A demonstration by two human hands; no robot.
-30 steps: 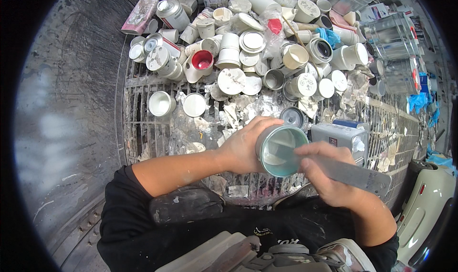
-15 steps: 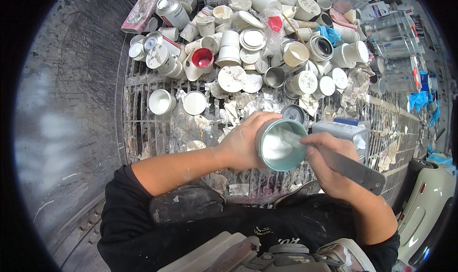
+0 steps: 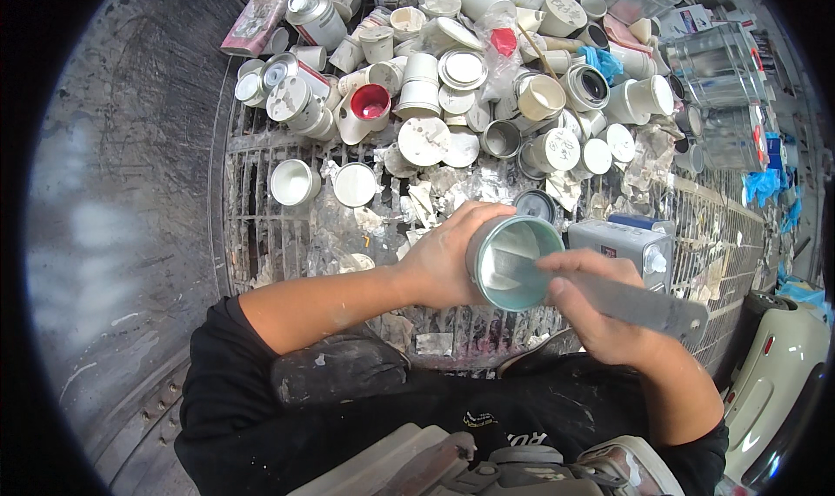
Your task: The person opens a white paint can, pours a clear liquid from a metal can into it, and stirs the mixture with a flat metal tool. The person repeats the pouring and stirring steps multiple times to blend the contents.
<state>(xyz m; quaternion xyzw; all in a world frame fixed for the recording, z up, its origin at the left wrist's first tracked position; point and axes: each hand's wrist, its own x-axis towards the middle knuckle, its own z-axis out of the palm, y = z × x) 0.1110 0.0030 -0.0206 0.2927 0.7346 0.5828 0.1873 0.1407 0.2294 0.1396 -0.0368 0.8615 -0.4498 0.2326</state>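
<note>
Tilted toward me, a green-rimmed tin (image 3: 557, 251) has a whitish wet-looking coating inside. My left hand (image 3: 448, 257) is wrapped round its left side. In my right hand (image 3: 600, 309) is a long flat grey stirring stick (image 3: 648, 305), blurred by motion. Its far end reaches into the tin, against the whitish inner wall; its wide end with a hole sticks out past my wrist. Just behind the tin a dark round lid (image 3: 534, 206) lies on the grating. A grey metal can (image 3: 609, 246) stands right of the tin, close to my right hand.
Used cups, tins and lids lie in a heap (image 3: 435, 87) across the back. Two white cups (image 3: 296, 185) stand on the metal grating (image 3: 261, 235) at the left. A dark scuffed wall (image 3: 139, 192) rises at far left. A pale car-shaped object (image 3: 778, 383) is at lower right.
The stirring stick has shifted inside the tin and its outer end has swung slightly up and right with my right hand. My left hand and the tin have hardly moved.
</note>
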